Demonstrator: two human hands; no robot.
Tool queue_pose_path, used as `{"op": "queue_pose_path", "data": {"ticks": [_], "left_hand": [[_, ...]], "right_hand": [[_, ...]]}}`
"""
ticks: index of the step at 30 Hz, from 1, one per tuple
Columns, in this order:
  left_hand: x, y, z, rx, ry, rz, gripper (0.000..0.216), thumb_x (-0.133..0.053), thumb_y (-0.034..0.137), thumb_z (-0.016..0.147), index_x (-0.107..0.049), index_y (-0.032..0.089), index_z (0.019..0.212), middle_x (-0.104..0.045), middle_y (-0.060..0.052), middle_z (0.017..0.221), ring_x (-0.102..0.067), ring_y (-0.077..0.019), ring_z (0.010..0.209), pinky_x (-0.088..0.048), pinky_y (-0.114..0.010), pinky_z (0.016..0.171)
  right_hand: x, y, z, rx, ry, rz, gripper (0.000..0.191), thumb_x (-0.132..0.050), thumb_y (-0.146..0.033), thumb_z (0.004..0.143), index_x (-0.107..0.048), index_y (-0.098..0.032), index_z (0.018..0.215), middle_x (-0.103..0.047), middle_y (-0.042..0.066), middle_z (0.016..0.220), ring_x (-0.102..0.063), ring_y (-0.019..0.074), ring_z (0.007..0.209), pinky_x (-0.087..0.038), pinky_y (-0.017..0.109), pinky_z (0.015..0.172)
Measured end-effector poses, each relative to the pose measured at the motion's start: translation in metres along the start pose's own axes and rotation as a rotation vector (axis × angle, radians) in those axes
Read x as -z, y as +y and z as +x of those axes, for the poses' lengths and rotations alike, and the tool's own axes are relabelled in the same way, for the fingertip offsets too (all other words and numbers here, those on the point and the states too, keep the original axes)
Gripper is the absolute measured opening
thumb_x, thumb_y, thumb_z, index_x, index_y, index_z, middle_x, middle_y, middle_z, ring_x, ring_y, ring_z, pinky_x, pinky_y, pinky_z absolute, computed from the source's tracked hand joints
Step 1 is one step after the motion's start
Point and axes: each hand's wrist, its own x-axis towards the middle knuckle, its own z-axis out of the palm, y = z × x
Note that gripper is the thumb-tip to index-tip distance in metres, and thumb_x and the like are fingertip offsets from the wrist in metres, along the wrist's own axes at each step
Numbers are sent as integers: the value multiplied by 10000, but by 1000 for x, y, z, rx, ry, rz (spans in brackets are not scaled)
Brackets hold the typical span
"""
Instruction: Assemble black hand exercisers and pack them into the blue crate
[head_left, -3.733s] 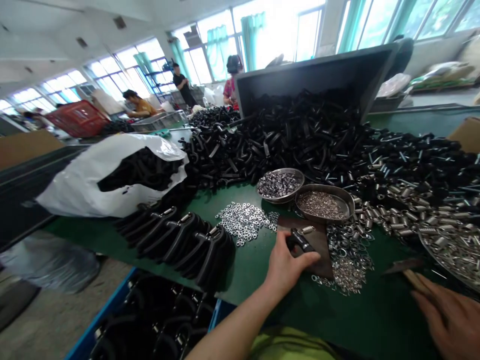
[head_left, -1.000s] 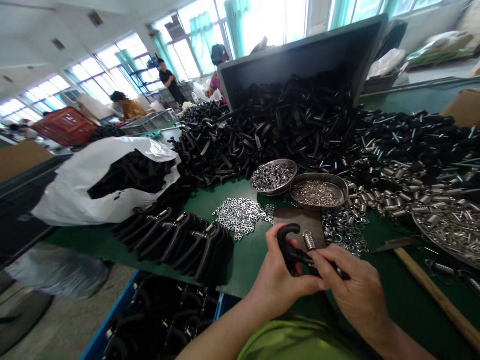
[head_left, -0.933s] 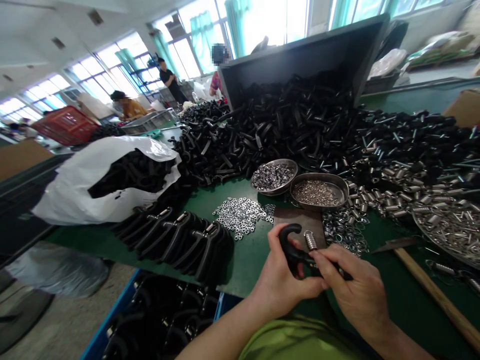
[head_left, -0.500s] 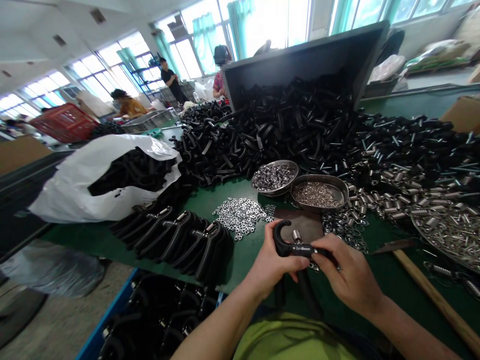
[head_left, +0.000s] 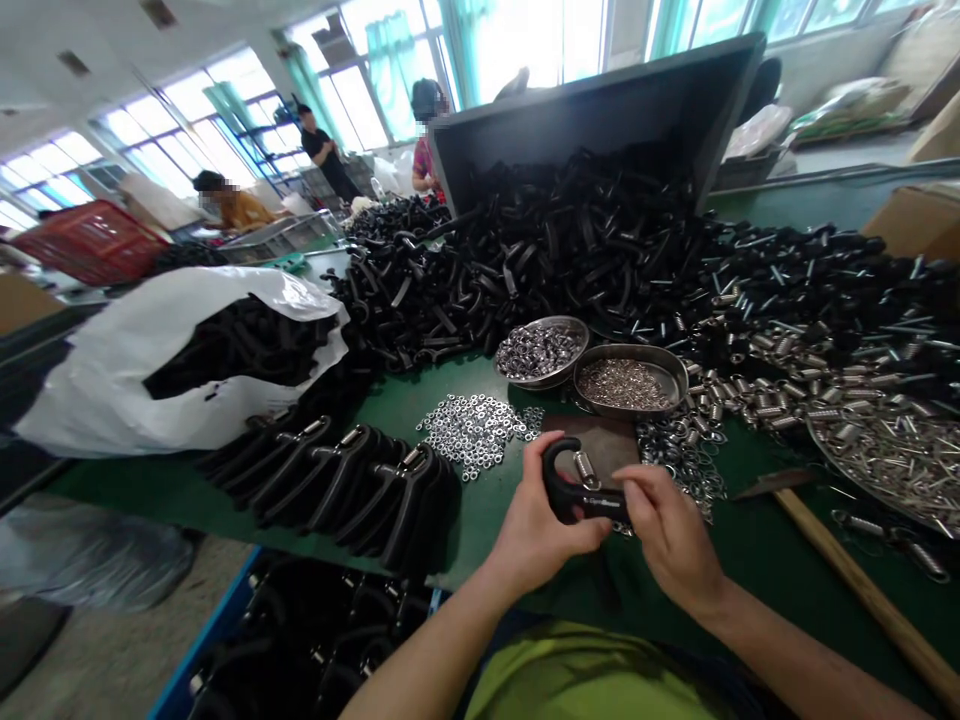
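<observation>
My left hand [head_left: 536, 525] is closed around a black hand grip strengthener [head_left: 606, 503] with a curved hook-like end and pale lettering on its side. A small metal spring [head_left: 585, 468] sits in the bend of the hook. At the right end of the piece, my right hand [head_left: 675, 540] pinches with thumb and forefinger; whether a small part is between those fingertips is hidden. Beneath both hands lies a dark flat plate [head_left: 592, 440] on the green table [head_left: 502, 560]. Just beyond it are a pile of metal nuts [head_left: 474, 432] and two metal bowls of small parts.
Finished-looking grips [head_left: 360, 475] stand in rows at left, beside a white bag [head_left: 150, 360]. A blue crate [head_left: 202, 640] holds more below. Black handles spill from a grey bin [head_left: 592, 110]. Springs [head_left: 795, 385] and a wooden-handled hammer [head_left: 862, 590] lie right. Co-workers are further back.
The view has swung slightly right. The piece in my hands has tilted, and its dark lower parts that hung beneath my hands show less now. Both hands stay on it.
</observation>
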Motion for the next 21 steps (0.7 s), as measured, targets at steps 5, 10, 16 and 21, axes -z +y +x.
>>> {"op": "queue_pose_path", "data": {"ticks": [5, 10, 16, 21], "left_hand": [[3, -7, 4, -64, 64, 134, 738, -694, 167, 627, -332, 265, 1263, -600, 5, 878, -581, -152, 704, -469, -272, 664], [12, -7, 5, -2, 38, 44, 767, -700, 182, 644, -279, 270, 1278, -575, 14, 860, -556, -132, 652, -459, -254, 613], [10, -12, -3, -43, -15, 175, 763, -694, 166, 642, -313, 272, 1295, -606, 5, 881, -563, -136, 652, -446, -245, 591], [3, -21, -6, -31, 78, 152, 816, -705, 192, 646, -278, 273, 1337, -618, -4, 931, -588, -157, 729, -464, -263, 643]], "right_hand": [[2, -6, 1, -474, -310, 269, 465, -336, -558, 892, -508, -195, 1127, -450, -68, 518, -456, 113, 407, -374, 221, 395], [13, -4, 5, -357, -351, 182, 461, -378, -550, 883, -550, -191, 1115, -517, -39, 542, -503, 125, 459, -426, 241, 451], [1, -6, 24, -439, -608, 277, 490, -432, -589, 848, -600, -158, 1009, -641, 50, 812, -596, 149, 674, -423, 206, 447], [-10, -16, 27, -190, -382, -75, 280, -414, -396, 902, -560, -171, 817, -626, 38, 780, -583, 168, 750, -442, 279, 637]]}}
